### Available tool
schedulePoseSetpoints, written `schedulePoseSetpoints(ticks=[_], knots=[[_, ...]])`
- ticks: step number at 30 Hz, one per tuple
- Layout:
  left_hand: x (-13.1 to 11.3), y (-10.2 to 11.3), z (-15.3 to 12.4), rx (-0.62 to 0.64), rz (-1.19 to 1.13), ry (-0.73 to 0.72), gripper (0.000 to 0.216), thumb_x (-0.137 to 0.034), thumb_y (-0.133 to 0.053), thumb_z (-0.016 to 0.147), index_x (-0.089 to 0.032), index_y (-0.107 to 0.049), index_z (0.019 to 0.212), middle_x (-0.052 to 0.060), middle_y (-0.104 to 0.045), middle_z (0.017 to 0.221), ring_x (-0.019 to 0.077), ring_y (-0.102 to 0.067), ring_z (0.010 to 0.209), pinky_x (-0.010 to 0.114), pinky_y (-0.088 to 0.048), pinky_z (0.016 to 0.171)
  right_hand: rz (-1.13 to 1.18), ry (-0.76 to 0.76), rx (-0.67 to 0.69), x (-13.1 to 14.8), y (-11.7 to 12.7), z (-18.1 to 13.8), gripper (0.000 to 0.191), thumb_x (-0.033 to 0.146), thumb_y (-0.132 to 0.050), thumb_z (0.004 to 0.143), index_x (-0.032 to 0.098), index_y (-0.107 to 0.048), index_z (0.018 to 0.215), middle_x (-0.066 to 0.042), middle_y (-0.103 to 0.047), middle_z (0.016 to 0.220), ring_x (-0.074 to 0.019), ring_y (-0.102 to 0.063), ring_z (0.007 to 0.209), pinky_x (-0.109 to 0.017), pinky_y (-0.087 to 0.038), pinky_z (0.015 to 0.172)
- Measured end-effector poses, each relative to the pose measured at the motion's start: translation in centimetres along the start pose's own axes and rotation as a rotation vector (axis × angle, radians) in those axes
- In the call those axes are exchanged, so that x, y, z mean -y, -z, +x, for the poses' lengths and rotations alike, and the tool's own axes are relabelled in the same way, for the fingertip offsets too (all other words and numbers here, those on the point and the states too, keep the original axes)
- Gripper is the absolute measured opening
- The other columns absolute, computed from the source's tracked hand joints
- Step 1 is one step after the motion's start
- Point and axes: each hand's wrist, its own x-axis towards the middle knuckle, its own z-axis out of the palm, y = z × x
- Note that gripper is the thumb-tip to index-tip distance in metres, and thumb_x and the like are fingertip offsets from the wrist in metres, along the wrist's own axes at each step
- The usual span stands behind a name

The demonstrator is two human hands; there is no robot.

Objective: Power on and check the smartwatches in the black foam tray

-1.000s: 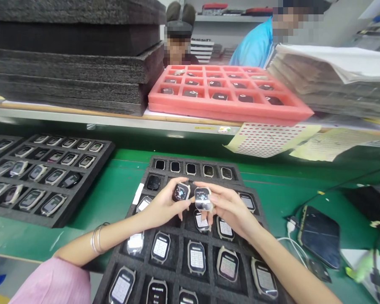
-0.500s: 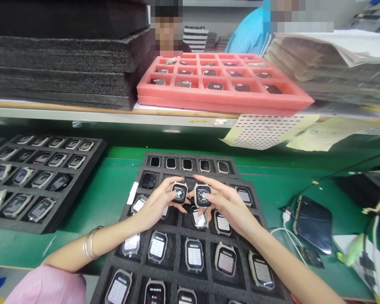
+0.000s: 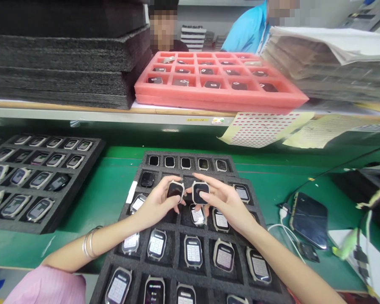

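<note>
My left hand [image 3: 158, 203] pinches a smartwatch body [image 3: 175, 189] with a dark screen, held just above the black foam tray [image 3: 136, 270]. My right hand [image 3: 224, 200] grips a second smartwatch body [image 3: 199, 191], its thumb resting on the dark screen. The two watches sit side by side, almost touching, over the tray's second row. Below them the tray's pockets hold several watch bodies with lit white screens [image 3: 193, 251]. The far row holds several dark-screened ones [image 3: 185, 163].
Another black foam tray of watches [image 3: 38, 177] lies at the left on the green mat [image 3: 107, 190]. A red foam tray [image 3: 218, 99] and stacked black foam sheets [image 3: 66, 59] sit on the shelf behind. A dark device with cable [image 3: 310, 219] lies at right. Two people stand beyond the shelf.
Both watch screens have gone from lit to dark. My right thumb has moved onto its watch's screen. The hands have stayed over the same spot of the tray.
</note>
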Motion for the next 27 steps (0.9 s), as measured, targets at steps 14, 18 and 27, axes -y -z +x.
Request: schedulePoseSetpoints(ticks=[14,18,27], knots=[[-0.3,0.1,-0.6,-0.01,0.327,-0.024,0.03,-0.018,-0.057,0.084,-0.022,-0.049,0.112,0.0,-0.05,0.091,0.0109,-0.046,0.064,0.022,-0.042,0.054,0.099,0.005,0.198,0.0,0.3,-0.3,0.033,0.02,-0.067,0.086,0.019,-0.06,0.118,-0.002,-0.069,0.073,-0.0152,-0.069,0.064,-0.026,-0.058,0.063],[-0.2,-0.1,-0.5,-0.006,0.294,-0.036,0.031,-0.021,-0.058,0.085,-0.023,-0.047,0.114,0.001,-0.051,0.097,0.0096,-0.047,0.061,0.022,-0.04,0.053,0.132,0.012,0.201,-0.4,0.1,-0.1,0.047,0.017,-0.072,0.081,0.024,-0.055,0.125,-0.005,-0.069,0.096,-0.0154,-0.069,0.066,-0.025,-0.059,0.055],[-0.3,0.0,-0.8,0.052,0.365,-0.086,0.03,-0.012,-0.055,0.082,-0.02,-0.05,0.109,-0.001,-0.052,0.088,0.0135,-0.049,0.075,0.025,-0.04,0.07,0.099,-0.028,0.145,-0.6,0.3,-0.1,0.041,0.015,-0.077,0.076,0.018,-0.066,0.115,-0.002,-0.069,0.077,-0.0142,-0.068,0.06,-0.026,-0.058,0.058]])
